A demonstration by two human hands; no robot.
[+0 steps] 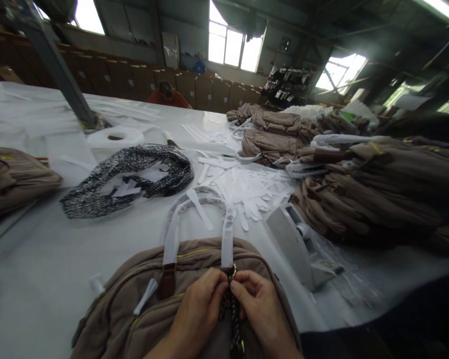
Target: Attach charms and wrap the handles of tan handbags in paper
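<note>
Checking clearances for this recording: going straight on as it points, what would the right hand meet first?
The right hand points forward and leftward, so probably the left hand first, at its fingertips beside the brown tab; depth there is unclear.

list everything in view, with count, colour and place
bag: one, brown, front centre
handles: two, white-wrapped, atop the bag
braided cord: one, dark, below the hands
knit loop: one, black-and-white, mid-table
strips: many, white, mid-table
roll: one, white, behind the loop
tape dispenser: one, grey, right of the bag
more bags: several, brown, right; one far left
table: one, white, beneath
post: one, grey, back left
cartons: many, brown, background
windows: several, bright, back wall
lamp: one, white, top right
other person: one, orange top, behind the table
left hand: one, bare, at the handle's base
right hand: one, bare, beside it
</note>
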